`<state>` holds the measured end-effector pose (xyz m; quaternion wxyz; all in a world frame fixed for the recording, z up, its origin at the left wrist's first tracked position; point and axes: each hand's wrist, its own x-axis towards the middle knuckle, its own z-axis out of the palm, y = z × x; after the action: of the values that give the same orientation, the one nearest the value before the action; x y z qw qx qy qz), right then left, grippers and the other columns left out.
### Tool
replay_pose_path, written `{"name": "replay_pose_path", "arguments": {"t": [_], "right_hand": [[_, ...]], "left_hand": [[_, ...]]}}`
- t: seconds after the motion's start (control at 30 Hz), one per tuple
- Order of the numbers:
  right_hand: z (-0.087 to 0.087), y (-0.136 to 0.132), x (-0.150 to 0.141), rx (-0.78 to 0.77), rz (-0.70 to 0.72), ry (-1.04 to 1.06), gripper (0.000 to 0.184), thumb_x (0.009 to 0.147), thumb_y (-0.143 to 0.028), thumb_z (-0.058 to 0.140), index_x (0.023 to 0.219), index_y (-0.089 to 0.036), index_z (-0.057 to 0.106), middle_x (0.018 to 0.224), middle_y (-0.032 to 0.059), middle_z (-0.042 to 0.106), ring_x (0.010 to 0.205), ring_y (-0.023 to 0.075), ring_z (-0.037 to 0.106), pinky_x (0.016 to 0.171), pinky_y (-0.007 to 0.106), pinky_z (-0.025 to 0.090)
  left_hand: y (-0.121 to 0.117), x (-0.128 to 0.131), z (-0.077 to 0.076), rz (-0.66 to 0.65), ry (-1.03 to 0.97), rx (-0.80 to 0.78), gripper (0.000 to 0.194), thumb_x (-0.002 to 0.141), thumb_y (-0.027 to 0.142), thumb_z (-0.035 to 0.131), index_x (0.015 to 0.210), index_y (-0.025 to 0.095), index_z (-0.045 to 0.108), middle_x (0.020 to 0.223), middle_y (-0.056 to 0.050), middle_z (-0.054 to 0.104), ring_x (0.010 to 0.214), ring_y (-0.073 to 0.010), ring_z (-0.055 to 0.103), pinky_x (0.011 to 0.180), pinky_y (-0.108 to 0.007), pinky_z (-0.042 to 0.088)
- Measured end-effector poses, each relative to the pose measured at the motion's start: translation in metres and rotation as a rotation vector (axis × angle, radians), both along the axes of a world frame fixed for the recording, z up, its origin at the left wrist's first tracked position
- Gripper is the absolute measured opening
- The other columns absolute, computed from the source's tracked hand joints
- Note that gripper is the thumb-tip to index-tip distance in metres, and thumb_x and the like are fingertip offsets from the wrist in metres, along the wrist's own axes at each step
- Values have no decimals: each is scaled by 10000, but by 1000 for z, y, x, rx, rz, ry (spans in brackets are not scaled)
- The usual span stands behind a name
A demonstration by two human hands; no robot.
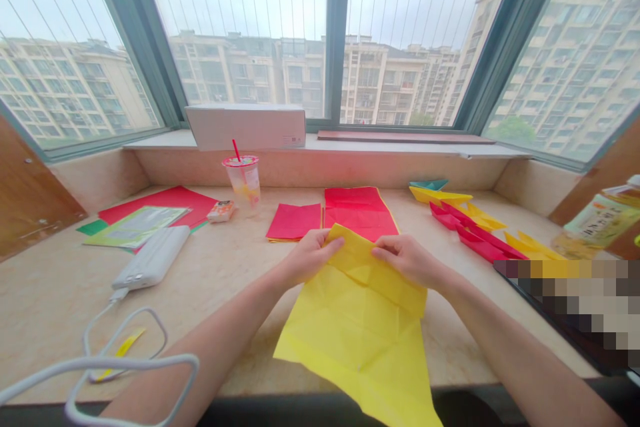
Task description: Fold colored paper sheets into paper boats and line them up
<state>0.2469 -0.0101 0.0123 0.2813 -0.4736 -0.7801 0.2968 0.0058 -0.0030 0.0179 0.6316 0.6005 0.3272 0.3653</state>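
Note:
A large sheet of yellow paper point(360, 327) hangs over the counter's front edge, creased and with its upper part folded over. My left hand point(314, 255) pinches its upper left corner, thumb on top. At the upper edge further right, my right hand point(407, 257) grips the same sheet between thumb and fingers. Just beyond the hands lie a small stack of red squares point(295, 220) with yellow beneath, and a larger red sheet point(357, 210) with yellow edges showing under it.
Folded paper boats stand at the right, including a red boat point(487, 243) and a yellow boat point(440, 196), near a bottle point(605, 220). On the left are a white power bank point(153, 257), its cable point(145, 363), and a plastic cup point(243, 181) with a straw. A long box point(245, 127) leans by the window.

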Motion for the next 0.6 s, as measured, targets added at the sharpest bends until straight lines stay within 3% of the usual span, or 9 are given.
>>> {"name": "replay_pose_path", "arguments": {"t": [0.13,0.37,0.5,0.6], "right_hand": [[2,-1,1,-45,46,63,305,889,-423,542,768,-185,691,692,2,669,611,148,554,521,241,364],[3,-4,0,-187,89,98,308,833,-477,620,771,-185,697,708,9,689,593,138,568,469,213,363],[6,-5,2,-245,67,181,331,839,-511,612,790,-191,680,727,20,701,591,149,591,470,221,391],[9,-4,6,-274,25,316,373,830,-562,609,805,-195,672,724,22,707,586,165,618,480,236,421]], "left_hand": [[-2,2,1,14,-12,-4,413,814,509,664,955,126,726,868,-105,749,763,-244,707,682,-309,532],[6,0,-5,173,4,80,394,777,534,689,733,143,693,671,-44,701,596,-186,644,518,-237,449],[7,-1,-4,138,-85,3,436,794,575,650,844,149,726,743,-71,736,704,-241,690,598,-276,488],[9,-6,2,100,-259,-100,571,811,662,564,1010,150,717,860,-104,757,843,-277,710,687,-308,515]]}}
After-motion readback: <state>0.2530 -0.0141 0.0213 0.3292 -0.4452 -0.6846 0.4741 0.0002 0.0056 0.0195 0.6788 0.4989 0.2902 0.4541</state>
